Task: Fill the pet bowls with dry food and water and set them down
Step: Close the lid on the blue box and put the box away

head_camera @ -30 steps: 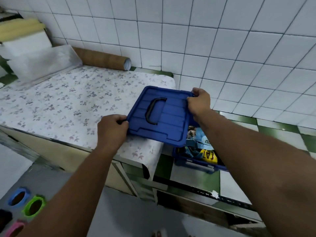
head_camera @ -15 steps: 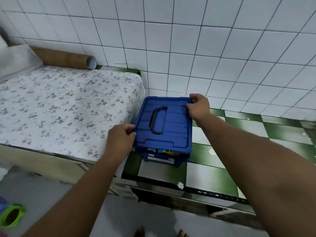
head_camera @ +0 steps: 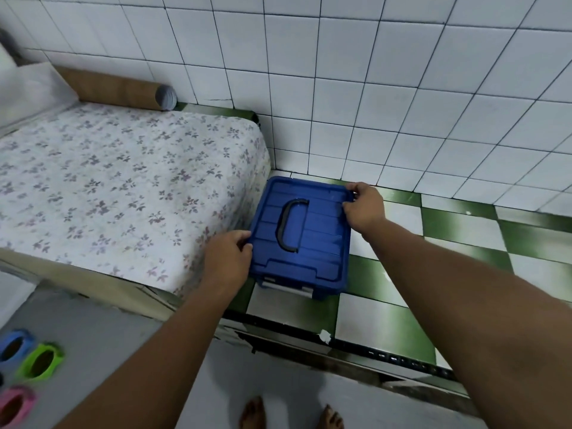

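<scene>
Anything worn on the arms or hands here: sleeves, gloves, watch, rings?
Nothing worn shows. The left hand and right hand are bare, without gloves, rings or watch; both forearms are uncovered to the frame edge, no sleeve in view. The feet are bare too.

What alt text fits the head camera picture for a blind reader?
The left hand and right hand grip the lid of a blue box on a tiled ledge, one at its near edge, the other at its far corner. A flowered cloth lies to its left; coloured bowls sit on the floor.
</scene>
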`<state>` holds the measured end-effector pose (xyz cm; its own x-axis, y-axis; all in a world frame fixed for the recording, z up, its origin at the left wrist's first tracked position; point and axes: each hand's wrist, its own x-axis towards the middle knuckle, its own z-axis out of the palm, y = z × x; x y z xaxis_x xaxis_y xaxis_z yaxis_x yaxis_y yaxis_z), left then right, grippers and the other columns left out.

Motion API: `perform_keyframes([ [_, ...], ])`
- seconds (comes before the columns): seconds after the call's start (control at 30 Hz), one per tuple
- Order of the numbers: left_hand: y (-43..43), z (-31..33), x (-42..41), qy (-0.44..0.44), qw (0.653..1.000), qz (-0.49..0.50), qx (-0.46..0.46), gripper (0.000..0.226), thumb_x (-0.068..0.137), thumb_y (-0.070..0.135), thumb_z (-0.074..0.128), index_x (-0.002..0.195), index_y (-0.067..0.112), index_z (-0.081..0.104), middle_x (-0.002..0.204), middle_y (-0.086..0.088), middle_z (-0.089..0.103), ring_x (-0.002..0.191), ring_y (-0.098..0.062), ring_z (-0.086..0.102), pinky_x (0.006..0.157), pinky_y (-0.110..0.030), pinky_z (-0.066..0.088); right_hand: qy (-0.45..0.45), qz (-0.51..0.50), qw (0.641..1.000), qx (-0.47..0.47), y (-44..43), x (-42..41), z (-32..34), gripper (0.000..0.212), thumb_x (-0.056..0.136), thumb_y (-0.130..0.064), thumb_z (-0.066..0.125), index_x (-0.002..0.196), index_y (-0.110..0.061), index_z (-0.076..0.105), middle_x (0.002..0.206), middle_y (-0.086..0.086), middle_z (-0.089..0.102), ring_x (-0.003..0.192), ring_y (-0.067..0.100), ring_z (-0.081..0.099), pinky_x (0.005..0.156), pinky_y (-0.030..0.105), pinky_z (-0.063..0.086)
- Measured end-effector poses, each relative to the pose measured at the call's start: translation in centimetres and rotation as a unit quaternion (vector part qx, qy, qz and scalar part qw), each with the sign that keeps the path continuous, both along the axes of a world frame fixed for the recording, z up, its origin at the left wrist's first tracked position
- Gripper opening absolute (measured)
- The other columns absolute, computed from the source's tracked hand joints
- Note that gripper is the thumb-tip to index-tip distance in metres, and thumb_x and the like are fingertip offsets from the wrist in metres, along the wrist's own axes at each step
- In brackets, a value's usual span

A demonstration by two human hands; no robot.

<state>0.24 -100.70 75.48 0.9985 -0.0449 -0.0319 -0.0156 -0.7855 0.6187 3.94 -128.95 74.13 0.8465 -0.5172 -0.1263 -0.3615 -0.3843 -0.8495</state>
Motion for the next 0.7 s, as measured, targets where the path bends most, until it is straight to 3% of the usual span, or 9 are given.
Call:
perform_keyframes([
  [0.1, 0.0, -0.4, 0.0, -0.007, 1.0, -0.002, 0.004, 0.034, 0.099, 0.012, 0.064, 0.133, 0.009, 0.067, 0.128, -0.008, 0.071, 0.115, -0.021, 0.066, 0.1, -0.026, 0.047, 0.007, 0.012, 1.0, -0.01, -0.1, 0.1, -0.7, 0.04, 0.086, 0.004, 0.06, 0.124, -0.011, 0.063, 0.116, 0.009, 0.066, 0.097, 0.024, 0.063, 0.079, 0.028, 0.054],
  [0.27, 0.2, -1.1, -0.4, -0.004, 1.0, 0.002, 0.008, 0.035, 0.101, 0.013, 0.063, 0.135, 0.011, 0.066, 0.131, -0.008, 0.069, 0.116, -0.021, 0.065, 0.096, -0.022, 0.043, 0.013, 0.039, 0.998, -0.05, -0.2, -0.3, -1.3, 0.043, 0.093, -0.002, 0.059, 0.136, -0.007, 0.057, 0.121, 0.008, 0.062, 0.093, 0.015, 0.055, 0.063, 0.005, 0.042],
  [0.37, 0.1, -1.6, -0.5, -0.007, 1.0, 0.007, 0.007, 0.032, 0.1, 0.012, 0.063, 0.132, 0.008, 0.069, 0.13, -0.01, 0.069, 0.115, -0.022, 0.065, 0.095, -0.018, 0.04, 0.019, 0.057, 0.995, -0.085, -0.2, -0.3, -1.4, 0.047, 0.094, -0.005, 0.058, 0.14, -0.007, 0.054, 0.129, 0.009, 0.063, 0.101, 0.017, 0.059, 0.081, 0.014, 0.04],
  [0.5, 0.3, -2.7, -0.5, -0.019, 0.999, -0.024, 0.009, 0.023, 0.099, 0.006, 0.064, 0.12, 0.001, 0.073, 0.116, -0.016, 0.074, 0.103, -0.026, 0.068, 0.09, -0.02, 0.043, 0.039, 0.093, 0.984, -0.145, -0.6, -0.1, -1.3, 0.045, 0.094, -0.009, 0.061, 0.138, -0.005, 0.056, 0.139, 0.011, 0.059, 0.128, 0.026, 0.055, 0.108, 0.025, 0.039],
  [0.6, 0.6, -3.5, -0.5, -0.033, 0.998, -0.05, 0.019, 0.015, 0.099, -0.001, 0.061, 0.096, -0.005, 0.075, 0.091, -0.02, 0.073, 0.08, -0.031, 0.067, 0.084, -0.034, 0.057, 0.077, 0.124, 0.968, -0.204, -1.0, 0.6, -0.8, 0.04, 0.093, -0.014, 0.062, 0.132, -0.006, 0.062, 0.137, 0.015, 0.059, 0.127, 0.031, 0.054, 0.109, 0.032, 0.043],
  [0.63, 0.4, -3.3, -0.5, -0.027, 0.997, -0.067, 0.032, 0.017, 0.101, 0.0, 0.057, 0.097, -0.007, 0.073, 0.094, -0.022, 0.072, 0.082, -0.033, 0.065, 0.084, -0.032, 0.055, 0.09, 0.139, 0.96, -0.225, -1.0, 0.9, -0.6, 0.038, 0.093, -0.014, 0.061, 0.129, -0.005, 0.063, 0.135, 0.017, 0.058, 0.125, 0.033, 0.054, 0.106, 0.034, 0.045],
  [0.7, 0.1, -2.5, -0.6, -0.032, 0.993, -0.094, 0.064, 0.027, 0.106, 0.007, 0.048, 0.121, -0.008, 0.065, 0.124, -0.025, 0.065, 0.108, -0.026, 0.056, 0.086, -0.014, 0.041, 0.117, 0.16, 0.946, -0.257, -0.7, 1.4, -0.2, 0.034, 0.092, -0.015, 0.058, 0.123, -0.001, 0.064, 0.13, 0.02, 0.054, 0.12, 0.036, 0.053, 0.098, 0.034, 0.049],
])
